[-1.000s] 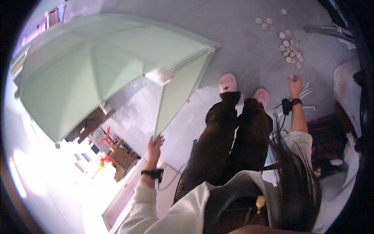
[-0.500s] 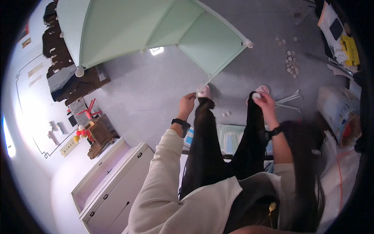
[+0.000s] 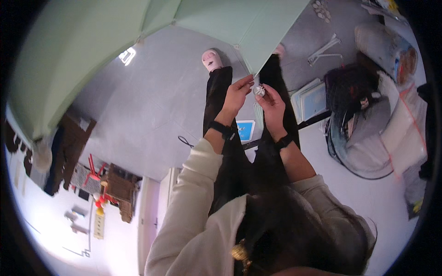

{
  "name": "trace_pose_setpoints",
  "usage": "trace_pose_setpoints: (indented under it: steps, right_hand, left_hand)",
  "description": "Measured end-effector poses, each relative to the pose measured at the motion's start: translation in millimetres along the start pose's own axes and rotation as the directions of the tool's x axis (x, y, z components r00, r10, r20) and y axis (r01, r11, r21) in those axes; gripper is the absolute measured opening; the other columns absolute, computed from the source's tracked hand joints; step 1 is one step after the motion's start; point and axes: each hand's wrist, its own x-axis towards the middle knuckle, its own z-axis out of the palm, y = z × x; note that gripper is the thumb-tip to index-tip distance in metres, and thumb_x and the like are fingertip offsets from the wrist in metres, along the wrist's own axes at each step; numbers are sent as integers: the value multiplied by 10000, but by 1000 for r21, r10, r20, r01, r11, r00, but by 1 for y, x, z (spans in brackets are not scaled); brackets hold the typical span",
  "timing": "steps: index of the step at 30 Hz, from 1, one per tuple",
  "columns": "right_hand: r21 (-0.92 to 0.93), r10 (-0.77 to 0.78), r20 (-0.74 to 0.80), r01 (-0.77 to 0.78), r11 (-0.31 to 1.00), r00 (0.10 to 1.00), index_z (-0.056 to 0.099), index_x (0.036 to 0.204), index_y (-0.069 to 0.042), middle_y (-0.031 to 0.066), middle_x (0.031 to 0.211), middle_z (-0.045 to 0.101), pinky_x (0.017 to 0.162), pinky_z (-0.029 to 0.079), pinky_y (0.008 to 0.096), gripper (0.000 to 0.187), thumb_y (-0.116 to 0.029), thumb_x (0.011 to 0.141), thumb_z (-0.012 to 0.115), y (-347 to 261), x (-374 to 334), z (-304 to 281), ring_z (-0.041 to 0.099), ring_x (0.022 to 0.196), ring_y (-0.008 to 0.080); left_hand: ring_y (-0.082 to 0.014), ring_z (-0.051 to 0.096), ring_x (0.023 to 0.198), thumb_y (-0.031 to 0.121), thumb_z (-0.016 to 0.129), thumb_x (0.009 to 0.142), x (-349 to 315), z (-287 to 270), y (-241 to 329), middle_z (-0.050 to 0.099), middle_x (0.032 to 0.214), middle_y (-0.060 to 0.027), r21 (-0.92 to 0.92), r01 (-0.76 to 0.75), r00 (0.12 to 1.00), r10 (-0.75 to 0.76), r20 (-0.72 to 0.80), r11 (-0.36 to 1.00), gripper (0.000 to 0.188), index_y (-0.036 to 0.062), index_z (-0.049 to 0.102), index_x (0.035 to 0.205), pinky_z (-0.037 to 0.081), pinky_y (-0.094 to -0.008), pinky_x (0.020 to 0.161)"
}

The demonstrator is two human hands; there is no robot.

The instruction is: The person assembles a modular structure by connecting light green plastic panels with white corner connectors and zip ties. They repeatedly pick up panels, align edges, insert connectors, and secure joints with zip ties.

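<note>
- Your left fingers (image 3: 242,83) are clamping a pale-green fabric canopy's (image 3: 96,50) corner.
- Your right fingers (image 3: 270,93) are gripping a round white plastic cap (image 3: 258,90), apparently unattached.
- Round whitish pieces (image 3: 322,10) are lying unfitted.

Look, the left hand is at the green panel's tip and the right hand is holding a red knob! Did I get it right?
Almost! The knob is white, not red, as the head view shows. The right hand does hold it, and the left hand is at the tip of the green panel.
</note>
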Motion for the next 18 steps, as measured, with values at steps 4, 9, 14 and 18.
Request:
trace_pose_setpoints:
  steps: [4, 9, 14, 18]
  right_hand:
    - [10, -59, -105, 60, 998, 993, 508, 1217, 16, 103, 1154, 588, 907, 475, 277, 406, 14, 834, 643, 12, 1, 15, 580, 1038, 164]
    - [60, -98, -145, 108, 992, 985, 521, 1160, 19, 105, 1111, 603, 896, 480, 276, 348, 26, 831, 635, 24, 7, 24, 591, 1022, 167]
    - [74, -10, -295, 34, 997, 956, 519, 1103, 17, 114, 1046, 607, 826, 508, 270, 342, 17, 798, 674, 29, 7, 35, 612, 939, 162]
    - [-61, 19, -387, -47, 997, 922, 493, 1029, 8, 100, 971, 583, 770, 528, 278, 345, 15, 758, 707, 26, 10, 44, 617, 871, 170]
  left_hand:
    - [-175, 549, 1105, 78, 496, 928, -9, 1, 11, 571, 1222, -87, -63, 53, 998, -51, 31, 997, 363, -8, 500, 1281, 441, -304, 950]
    - [-153, 565, 1060, 62, 523, 921, -11, 1, 21, 595, 1178, -86, 54, 25, 998, -28, 63, 998, 344, -18, 525, 1255, 458, -269, 916]
    - [-145, 581, 1003, 81, 552, 918, -15, 0, 30, 610, 1126, -86, -19, 90, 995, -89, 40, 996, 316, -35, 551, 1212, 465, -262, 900]
    - [-134, 594, 936, 79, 590, 895, -14, 3, 33, 624, 1077, -73, 15, 142, 990, -141, -10, 990, 328, -40, 555, 1199, 474, -247, 863]
